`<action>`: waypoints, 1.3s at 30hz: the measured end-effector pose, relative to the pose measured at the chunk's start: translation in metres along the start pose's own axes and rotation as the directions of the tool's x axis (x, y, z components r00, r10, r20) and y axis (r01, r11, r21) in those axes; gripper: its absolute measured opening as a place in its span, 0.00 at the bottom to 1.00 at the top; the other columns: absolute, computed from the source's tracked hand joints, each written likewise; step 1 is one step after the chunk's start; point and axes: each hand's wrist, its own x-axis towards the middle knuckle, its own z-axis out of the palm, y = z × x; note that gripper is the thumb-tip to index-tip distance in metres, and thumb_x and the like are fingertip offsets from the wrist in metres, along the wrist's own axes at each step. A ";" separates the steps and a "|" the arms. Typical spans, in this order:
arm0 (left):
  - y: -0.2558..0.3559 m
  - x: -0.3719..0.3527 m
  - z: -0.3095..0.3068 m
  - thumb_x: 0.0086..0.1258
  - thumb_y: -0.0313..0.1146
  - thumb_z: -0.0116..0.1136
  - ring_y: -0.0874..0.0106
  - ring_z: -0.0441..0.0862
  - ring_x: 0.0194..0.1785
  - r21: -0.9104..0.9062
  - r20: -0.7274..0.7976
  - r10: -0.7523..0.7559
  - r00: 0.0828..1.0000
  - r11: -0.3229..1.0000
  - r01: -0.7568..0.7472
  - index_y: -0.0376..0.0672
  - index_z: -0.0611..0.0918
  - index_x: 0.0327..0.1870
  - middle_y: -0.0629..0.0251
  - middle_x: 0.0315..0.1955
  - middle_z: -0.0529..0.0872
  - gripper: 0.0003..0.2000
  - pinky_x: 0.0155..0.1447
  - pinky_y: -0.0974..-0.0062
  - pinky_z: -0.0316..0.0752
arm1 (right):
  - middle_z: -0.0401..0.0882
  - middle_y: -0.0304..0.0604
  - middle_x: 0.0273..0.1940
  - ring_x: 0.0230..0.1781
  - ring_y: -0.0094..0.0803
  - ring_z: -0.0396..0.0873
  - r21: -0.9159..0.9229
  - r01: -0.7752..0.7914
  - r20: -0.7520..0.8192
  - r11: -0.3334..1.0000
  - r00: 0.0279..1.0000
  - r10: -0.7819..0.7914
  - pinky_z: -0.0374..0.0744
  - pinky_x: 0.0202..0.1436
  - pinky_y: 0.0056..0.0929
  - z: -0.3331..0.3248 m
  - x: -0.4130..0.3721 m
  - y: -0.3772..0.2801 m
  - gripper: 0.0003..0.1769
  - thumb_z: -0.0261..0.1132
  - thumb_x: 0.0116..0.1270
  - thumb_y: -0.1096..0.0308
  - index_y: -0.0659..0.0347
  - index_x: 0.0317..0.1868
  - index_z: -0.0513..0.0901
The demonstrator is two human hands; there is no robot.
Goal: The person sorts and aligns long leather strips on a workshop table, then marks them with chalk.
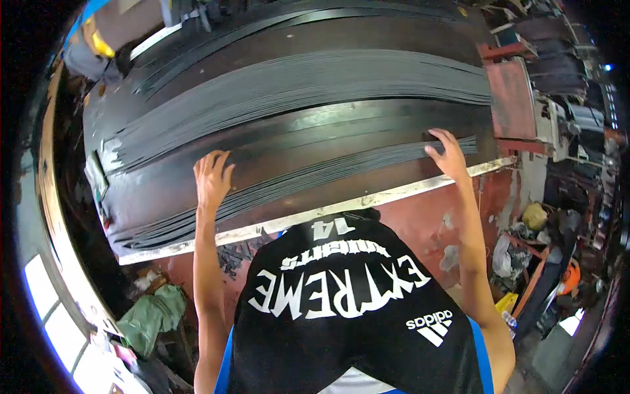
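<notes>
A narrow bundle of long dark strips (315, 175) runs along the near edge of a dark table (144, 190). Over its left part is my left hand (213, 176), fingers apart and bent a little, with nothing in it. My right hand (448, 155) is at the bundle's right end, thumb and fingers apart; whether it touches the strips I cannot tell. Between my hands and a wide stack of grey strips (295, 82), a few flat dark strips (328, 121) lie lengthwise on the table.
More dark strips (262, 25) lie at the table's far side. A reddish metal block (513, 98) stands at the right end. A pale strip (367, 200) edges the near side. Below left is a green sack (154, 318). Part of another person (98, 43) shows at the upper left.
</notes>
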 end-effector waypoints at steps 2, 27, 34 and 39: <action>-0.010 0.000 0.001 0.62 0.34 0.67 0.60 0.77 0.53 0.024 0.018 -0.030 0.999 0.999 0.030 0.45 0.83 0.52 0.62 0.47 0.81 0.17 0.60 0.59 0.66 | 0.78 0.47 0.58 0.59 0.50 0.74 -0.009 -0.028 -0.002 1.000 1.000 0.028 0.72 0.63 0.42 0.004 0.016 0.013 0.23 0.70 0.62 0.64 0.60 0.57 0.80; -0.050 0.016 -0.028 0.56 0.31 0.71 0.51 0.80 0.52 -0.048 0.139 -0.193 0.971 0.978 0.201 0.39 0.80 0.43 0.55 0.51 0.80 0.16 0.52 0.57 0.76 | 0.73 0.47 0.55 0.52 0.50 0.76 -0.022 0.040 0.034 0.999 0.999 -0.039 0.75 0.56 0.41 0.007 0.076 0.041 0.30 0.75 0.56 0.67 0.56 0.59 0.76; -0.060 0.011 -0.039 0.53 0.29 0.72 0.50 0.81 0.50 -0.103 0.179 -0.250 0.951 0.957 0.271 0.38 0.79 0.45 0.54 0.44 0.81 0.19 0.50 0.58 0.76 | 0.74 0.45 0.50 0.50 0.48 0.77 0.059 -0.118 0.124 0.991 0.986 0.110 0.75 0.53 0.41 -0.002 0.069 0.047 0.24 0.76 0.54 0.68 0.58 0.51 0.76; -0.064 0.010 -0.040 0.53 0.30 0.72 0.50 0.79 0.45 -0.084 0.168 -0.244 0.955 0.962 0.260 0.39 0.79 0.41 0.55 0.40 0.82 0.16 0.49 0.59 0.74 | 0.78 0.44 0.41 0.42 0.46 0.76 -0.045 -0.188 0.166 0.981 0.967 0.193 0.75 0.47 0.42 -0.008 0.068 0.043 0.21 0.76 0.54 0.67 0.58 0.45 0.74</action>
